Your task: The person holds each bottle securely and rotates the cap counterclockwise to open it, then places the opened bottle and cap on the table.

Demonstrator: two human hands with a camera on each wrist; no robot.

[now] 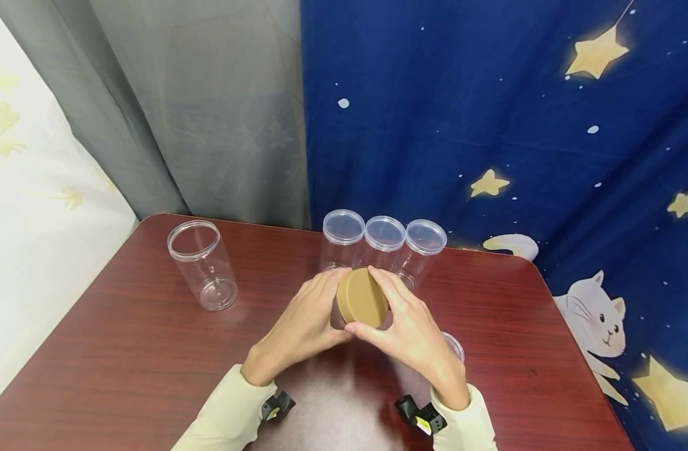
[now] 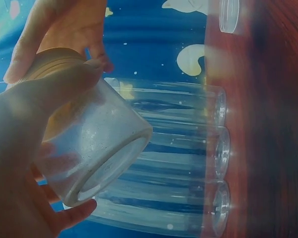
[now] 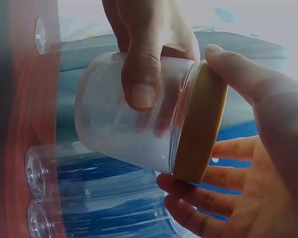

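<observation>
Held up above the table is a short clear plastic jar with a ribbed golden-brown lid. My left hand grips the jar's body, its thumb on one side and its fingers showing through the wall on the other. Around the rim of the lid, my right hand has its thumb and fingertips. The lid sits on the jar's mouth, slightly tilted towards the head camera. In the left wrist view the jar's round base points down and right, and nothing shows inside it.
Three tall clear jars with translucent lids stand in a row behind my hands. An unlidded clear jar stands at the back left. A clear lid lies partly hidden by my right forearm. Curtains hang behind the table.
</observation>
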